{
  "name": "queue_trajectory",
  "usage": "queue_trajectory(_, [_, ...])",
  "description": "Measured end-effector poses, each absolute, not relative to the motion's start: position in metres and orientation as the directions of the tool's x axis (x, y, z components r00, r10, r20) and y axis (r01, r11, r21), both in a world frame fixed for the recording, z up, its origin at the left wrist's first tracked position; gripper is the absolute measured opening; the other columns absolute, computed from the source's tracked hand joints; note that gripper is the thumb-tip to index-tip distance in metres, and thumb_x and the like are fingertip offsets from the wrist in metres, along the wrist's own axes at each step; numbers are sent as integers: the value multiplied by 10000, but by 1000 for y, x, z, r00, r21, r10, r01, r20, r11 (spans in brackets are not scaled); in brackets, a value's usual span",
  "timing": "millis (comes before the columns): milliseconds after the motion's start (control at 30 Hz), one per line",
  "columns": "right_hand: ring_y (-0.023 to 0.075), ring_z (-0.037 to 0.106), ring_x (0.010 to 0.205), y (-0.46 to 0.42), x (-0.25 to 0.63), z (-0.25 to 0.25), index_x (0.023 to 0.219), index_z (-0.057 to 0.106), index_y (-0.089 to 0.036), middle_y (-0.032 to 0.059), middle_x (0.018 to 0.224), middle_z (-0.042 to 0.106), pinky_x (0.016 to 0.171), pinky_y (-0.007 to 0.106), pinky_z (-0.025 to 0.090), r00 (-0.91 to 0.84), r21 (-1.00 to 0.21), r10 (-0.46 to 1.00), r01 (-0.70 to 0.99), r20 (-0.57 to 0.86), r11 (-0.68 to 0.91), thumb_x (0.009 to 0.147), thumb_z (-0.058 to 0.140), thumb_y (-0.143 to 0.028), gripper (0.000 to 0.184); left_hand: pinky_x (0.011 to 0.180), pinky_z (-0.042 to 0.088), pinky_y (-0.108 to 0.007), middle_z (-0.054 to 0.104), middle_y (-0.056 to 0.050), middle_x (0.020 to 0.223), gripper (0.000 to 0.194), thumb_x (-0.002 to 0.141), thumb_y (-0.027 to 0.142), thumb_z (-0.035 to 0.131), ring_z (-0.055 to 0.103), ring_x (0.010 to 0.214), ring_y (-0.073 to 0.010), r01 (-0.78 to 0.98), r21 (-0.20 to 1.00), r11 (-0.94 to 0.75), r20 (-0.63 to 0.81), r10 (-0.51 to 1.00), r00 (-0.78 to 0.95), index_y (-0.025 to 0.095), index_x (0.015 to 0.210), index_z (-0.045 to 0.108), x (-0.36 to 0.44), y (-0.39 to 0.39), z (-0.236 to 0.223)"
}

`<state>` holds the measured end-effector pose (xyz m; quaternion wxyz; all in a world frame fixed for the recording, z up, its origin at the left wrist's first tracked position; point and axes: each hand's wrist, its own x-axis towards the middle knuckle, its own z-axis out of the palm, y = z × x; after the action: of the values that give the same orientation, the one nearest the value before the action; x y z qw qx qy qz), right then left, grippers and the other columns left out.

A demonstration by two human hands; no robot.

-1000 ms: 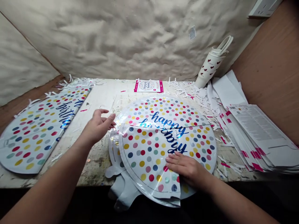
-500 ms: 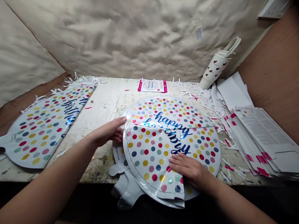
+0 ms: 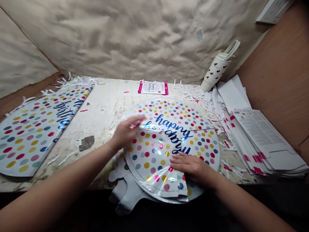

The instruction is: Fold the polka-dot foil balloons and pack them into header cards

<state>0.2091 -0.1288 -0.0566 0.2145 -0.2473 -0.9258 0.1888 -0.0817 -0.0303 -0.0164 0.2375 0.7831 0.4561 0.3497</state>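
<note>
Location: appears to be a small workshop, a hand-assembly or packing bench. Evidence: the worktable [image 3: 100, 104] is worn and stained; paper offcuts [image 3: 209, 103] litter its back edge; printed cards [image 3: 259, 132] lie stacked at right; dotted foil pieces [image 3: 152, 161] of matching print occupy two spots. Crumpled sheeting [image 3: 120, 42] lines the wall; a brown panel [image 3: 277, 74] closes the right side.

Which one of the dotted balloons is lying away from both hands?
The half-round balloon at the far left. The other balloons lie in the middle, with the right hand resting on them and the left hand over them.
</note>
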Motion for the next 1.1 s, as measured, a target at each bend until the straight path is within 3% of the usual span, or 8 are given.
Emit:
queue_trajectory(67, [176, 471, 1211, -129, 210, -57, 1192, 556, -176, 84, 1218, 593, 1046, 387, 356, -783, -470, 551, 385, 290, 794, 876, 439, -119, 342, 1051, 316, -375, 497, -72, 1325, 349, 884, 215, 401, 404, 1258, -200, 431, 521, -736, 223, 605, 764, 207, 1208, 532, -48, -38, -26])
queue_trajectory(133, [196, 427, 1248, -133, 212, -59, 1179, 550, -155, 108, 1256, 559, 1053, 417, 337, -722, -480, 620, 445, 308, 756, 848, 450, -96, 351, 1084, 208, -448, 382, -77, 1415, 407, 894, 300, 406, 274, 1330, -246, 368, 419, -830, 110, 449, 887, 220, 1289, 462, -18, -46, -35])
queue_trajectory(267, [199, 467, 1213, -148, 219, -65, 1063, 592, -160, 99, 1173, 618, 1058, 435, 311, -621, -521, 688, 473, 374, 710, 837, 480, -91, 262, 1038, 80, -597, 154, -116, 1497, 598, 867, 529, 384, 81, 1363, -355, 460, 249, -852, -17, 471, 882, 260, 1393, 293, 6, -57, -44])
queue_trajectory(367, [200, 510, 1171, -151, 224, -63, 1081, 598, -210, 57, 1163, 630, 1056, 432, 297, -666, -639, 687, 401, 289, 657, 856, 477, -137, 266, 1024, 67, -615, 115, -116, 1503, 632, 859, 576, 354, 54, 1362, -369, 497, 218, -840, -34, 502, 864, 281, 1408, 249, 8, -59, -44])
queue_trajectory(533, [191, 637, 835, -126, 219, -42, 978, 616, -188, 53, 913, 682, 760, 326, 491, -432, -837, 901, 483, 27, 257, 913, 363, -287, 280, 1075, 105, -517, 186, -120, 1486, 552, 931, 401, 284, 128, 1369, -293, 568, 200, -798, -118, 556, 823, 163, 1424, 219, 4, -54, -45])
queue_trajectory(733, [168, 590, 691, -94, 200, -28, 821, 588, -183, 15, 762, 632, 597, 272, 472, -331, -852, 923, 523, -196, 7, 821, 544, -370, 193, 1103, 126, -426, 165, -75, 1494, 612, 915, 445, 324, 139, 1373, -240, 612, 151, -776, -98, 604, 791, 175, 1438, 156, -69, -73, -42])
queue_trajectory(1000, [192, 621, 930, -111, 205, -45, 870, 699, -228, 43, 882, 705, 880, 358, 447, -607, -824, 770, 325, 194, 464, 788, 626, -225, 110, 1096, 156, -431, 166, -124, 1484, 616, 918, 480, 272, 114, 1371, -271, 663, 154, -732, -117, 653, 748, 120, 1416, 237, -63, -89, -27])
queue_trajectory(1100, [207, 593, 1034, -117, 210, -50, 964, 683, -251, 51, 1002, 694, 922, 384, 429, -586, -805, 790, 372, 183, 462, 783, 639, -231, 187, 1094, 146, -446, 133, -129, 1492, 626, 914, 478, 280, 98, 1372, -279, 622, 202, -756, -146, 605, 783, 125, 1425, 203, -37, -79, -26])
